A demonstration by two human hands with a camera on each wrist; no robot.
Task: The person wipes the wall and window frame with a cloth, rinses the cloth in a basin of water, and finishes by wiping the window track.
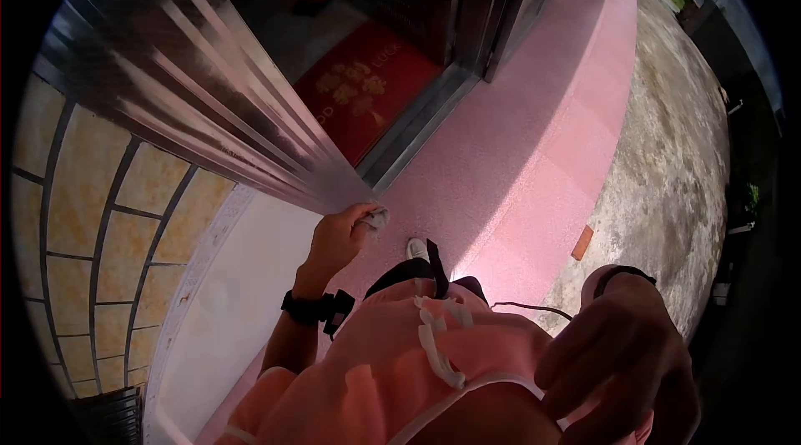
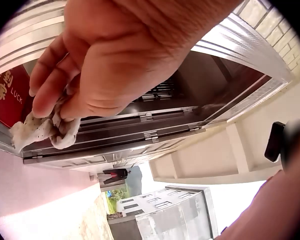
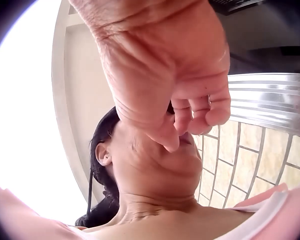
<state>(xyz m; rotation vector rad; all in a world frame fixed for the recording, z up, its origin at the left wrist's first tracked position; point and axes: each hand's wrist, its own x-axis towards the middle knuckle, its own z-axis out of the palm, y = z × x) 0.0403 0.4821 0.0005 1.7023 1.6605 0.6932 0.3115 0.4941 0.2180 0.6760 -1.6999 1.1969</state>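
A crumpled whitish cloth (image 2: 47, 131) is pinched between the thumb and fingers of my left hand (image 1: 338, 238). In the head view the cloth is close to the lower corner of the shiny ribbed metal door frame (image 1: 275, 124). Part of the cloth is hidden by the fingers. My right hand (image 1: 622, 353) is raised in front of my body at the lower right. Seen from the right wrist, its fingers (image 3: 200, 112) hang loosely bent with nothing in them.
Inside the dark doorway lies a red mat (image 1: 367, 82) with gold lettering, behind a metal sill (image 1: 421, 124). A pink floor (image 1: 509, 161) runs along the wall beside rough concrete (image 1: 667, 145). A brick-coloured block (image 1: 582, 242) lies at the floor's edge. Tiles (image 1: 150, 178) cover the left wall.
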